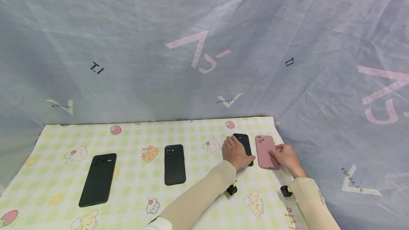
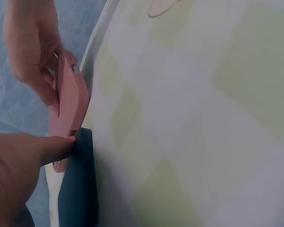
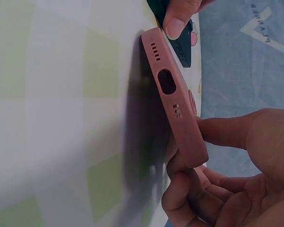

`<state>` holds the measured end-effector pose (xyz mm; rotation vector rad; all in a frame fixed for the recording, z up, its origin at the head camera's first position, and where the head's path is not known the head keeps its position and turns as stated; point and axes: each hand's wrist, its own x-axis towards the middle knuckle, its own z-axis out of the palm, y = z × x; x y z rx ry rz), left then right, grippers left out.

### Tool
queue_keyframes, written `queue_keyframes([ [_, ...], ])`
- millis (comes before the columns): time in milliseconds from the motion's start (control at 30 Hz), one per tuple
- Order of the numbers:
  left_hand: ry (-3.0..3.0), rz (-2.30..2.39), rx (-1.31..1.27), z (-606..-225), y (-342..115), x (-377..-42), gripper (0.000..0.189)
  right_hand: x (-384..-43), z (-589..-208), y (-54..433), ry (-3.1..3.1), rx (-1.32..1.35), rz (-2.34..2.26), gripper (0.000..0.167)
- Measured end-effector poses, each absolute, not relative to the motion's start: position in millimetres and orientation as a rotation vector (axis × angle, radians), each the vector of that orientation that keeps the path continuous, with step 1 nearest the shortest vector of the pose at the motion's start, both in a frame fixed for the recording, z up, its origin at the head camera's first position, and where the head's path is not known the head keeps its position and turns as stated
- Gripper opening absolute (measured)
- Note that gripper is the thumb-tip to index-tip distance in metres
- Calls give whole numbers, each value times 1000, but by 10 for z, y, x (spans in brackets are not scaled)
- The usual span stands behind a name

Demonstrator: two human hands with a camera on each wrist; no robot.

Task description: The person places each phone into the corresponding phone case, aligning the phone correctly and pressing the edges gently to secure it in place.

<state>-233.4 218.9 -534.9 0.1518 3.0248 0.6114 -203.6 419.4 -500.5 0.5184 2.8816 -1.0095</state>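
My right hand (image 1: 286,157) pinches a pink phone (image 1: 266,148) by its lower right side, thumb on the back and fingers curled beneath. Its lower end, with port and speaker holes, shows tilted above the cloth in the right wrist view. My left hand (image 1: 237,153) lies across a black phone (image 1: 245,143) just left of the pink one, covering its left part. The left thumb (image 2: 57,147) stretches out straight to the side edge of the pink phone (image 2: 68,109). In the left wrist view the remaining left fingers are hidden.
Another black phone (image 1: 174,166) lies face down mid-table, and a larger dark phone (image 1: 98,178) lies farther left. A checked cloth with cartoon prints (image 1: 198,173) covers the table. Grey-blue fabric (image 1: 143,63) hangs behind and to the right. Small black devices (image 1: 286,191) sit at both wrists.
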Motion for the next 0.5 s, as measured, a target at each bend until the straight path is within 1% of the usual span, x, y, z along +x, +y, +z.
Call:
queue_keyframes([
  [100,3049,511,144,-5314,2167,-2332,120,-2014,-4999,4179,2880,492,-1019,42],
  [267,3060,420,179,-5225,2082,-2319,106,-1966,-5006,4160,2894,476,-1018,44],
  [400,3035,430,218,-5168,2009,-2298,99,-1915,-5013,4171,2886,492,-1033,45],
  [500,3022,478,259,-5133,1950,-2282,89,-1881,-5034,4208,2894,479,-1039,45],
])
